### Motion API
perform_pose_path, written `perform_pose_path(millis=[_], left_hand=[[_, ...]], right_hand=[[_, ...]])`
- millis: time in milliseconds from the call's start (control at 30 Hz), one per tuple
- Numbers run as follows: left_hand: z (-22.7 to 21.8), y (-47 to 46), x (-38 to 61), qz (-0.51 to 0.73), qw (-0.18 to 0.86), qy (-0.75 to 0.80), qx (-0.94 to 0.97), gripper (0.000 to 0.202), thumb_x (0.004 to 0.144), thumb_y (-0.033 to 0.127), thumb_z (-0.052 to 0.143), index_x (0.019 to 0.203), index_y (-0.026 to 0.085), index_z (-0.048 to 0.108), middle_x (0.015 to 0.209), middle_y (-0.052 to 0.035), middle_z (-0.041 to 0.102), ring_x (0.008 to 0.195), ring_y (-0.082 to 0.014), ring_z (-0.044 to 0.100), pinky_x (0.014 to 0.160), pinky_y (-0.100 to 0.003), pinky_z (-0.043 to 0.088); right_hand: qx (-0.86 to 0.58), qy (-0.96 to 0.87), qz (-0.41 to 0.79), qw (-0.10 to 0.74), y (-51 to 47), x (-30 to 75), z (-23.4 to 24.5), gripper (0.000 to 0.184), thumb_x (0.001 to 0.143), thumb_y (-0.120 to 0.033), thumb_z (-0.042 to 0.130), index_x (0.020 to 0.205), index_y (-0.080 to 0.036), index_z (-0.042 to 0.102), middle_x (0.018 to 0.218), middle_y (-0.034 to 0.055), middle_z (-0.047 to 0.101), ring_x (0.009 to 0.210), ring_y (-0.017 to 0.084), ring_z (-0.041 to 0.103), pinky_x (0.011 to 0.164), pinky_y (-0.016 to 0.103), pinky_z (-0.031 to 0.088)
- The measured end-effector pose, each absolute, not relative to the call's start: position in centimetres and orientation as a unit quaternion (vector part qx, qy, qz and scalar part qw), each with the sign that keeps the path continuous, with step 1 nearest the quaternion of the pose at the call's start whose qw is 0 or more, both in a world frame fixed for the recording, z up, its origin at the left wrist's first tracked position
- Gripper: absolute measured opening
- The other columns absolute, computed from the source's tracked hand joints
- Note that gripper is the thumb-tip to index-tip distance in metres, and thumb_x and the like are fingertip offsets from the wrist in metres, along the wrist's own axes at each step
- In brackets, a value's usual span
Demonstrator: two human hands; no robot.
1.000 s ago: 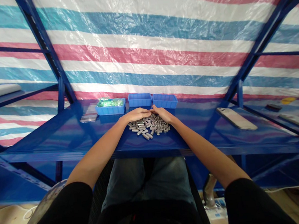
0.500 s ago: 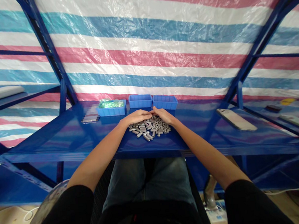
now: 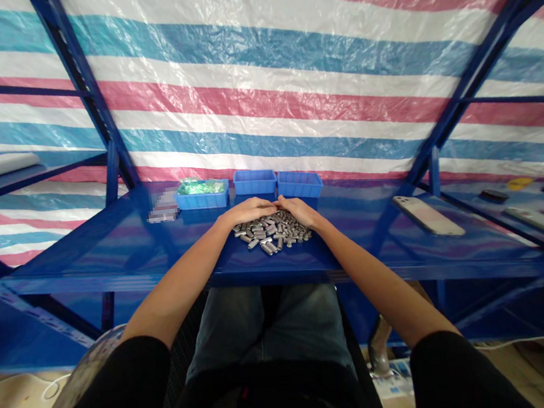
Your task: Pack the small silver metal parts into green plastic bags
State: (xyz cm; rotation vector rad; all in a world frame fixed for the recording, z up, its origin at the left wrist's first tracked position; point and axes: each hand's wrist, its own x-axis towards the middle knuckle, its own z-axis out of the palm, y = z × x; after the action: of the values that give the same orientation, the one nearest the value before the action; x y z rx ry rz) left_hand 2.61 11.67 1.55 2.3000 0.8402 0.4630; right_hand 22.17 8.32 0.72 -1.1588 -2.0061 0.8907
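Note:
A heap of small grey metal cylinders (image 3: 271, 231) lies on the blue shelf (image 3: 110, 248) in front of me. My left hand (image 3: 247, 209) curves round the heap's far left side, palm down, fingers together and touching the pieces. My right hand (image 3: 297, 209) cups the far right side the same way, fingertips meeting the left hand's above the heap. Neither hand lifts anything that I can see.
Behind the heap stand three blue bins: one with green contents (image 3: 201, 193), a middle one (image 3: 254, 182) and a right one (image 3: 300, 184). A phone (image 3: 428, 215) lies face down at the right. Blue rack posts frame both sides; a striped tarpaulin hangs behind.
Both hands stay cupped round the far side of the heap; a few cylinders at the near edge have shifted slightly. The view moved a little.

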Motion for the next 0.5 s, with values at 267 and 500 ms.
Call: perform_pose_path(millis=[267,500], left_hand=[[1.60,11.49,2.61,0.173,0.330,0.317,0.872,0.052,0.081,0.055,0.046,0.113,0.016,0.062,0.117,-0.0033,0.063,0.107,-0.0218,0.056,0.090,-0.024,0.037],[1.62,10.93,2.51,0.176,0.320,0.303,0.880,0.052,0.082,0.052,0.047,0.118,0.016,0.059,0.121,-0.0038,0.061,0.110,-0.0218,0.055,0.093,-0.025,0.037]], right_hand=[[-0.444,-0.770,0.328,0.320,7.78,22.33,0.81,0.066,0.083,-0.067,0.033,0.110,-0.017,0.066,0.112,0.0044,0.066,0.110,0.027,0.055,0.099,0.039,0.035],[-0.447,-0.785,0.299,0.307,7.40,22.20,0.93,0.063,0.084,-0.064,0.033,0.107,-0.017,0.068,0.110,0.0052,0.067,0.105,0.027,0.057,0.096,0.039,0.036]])
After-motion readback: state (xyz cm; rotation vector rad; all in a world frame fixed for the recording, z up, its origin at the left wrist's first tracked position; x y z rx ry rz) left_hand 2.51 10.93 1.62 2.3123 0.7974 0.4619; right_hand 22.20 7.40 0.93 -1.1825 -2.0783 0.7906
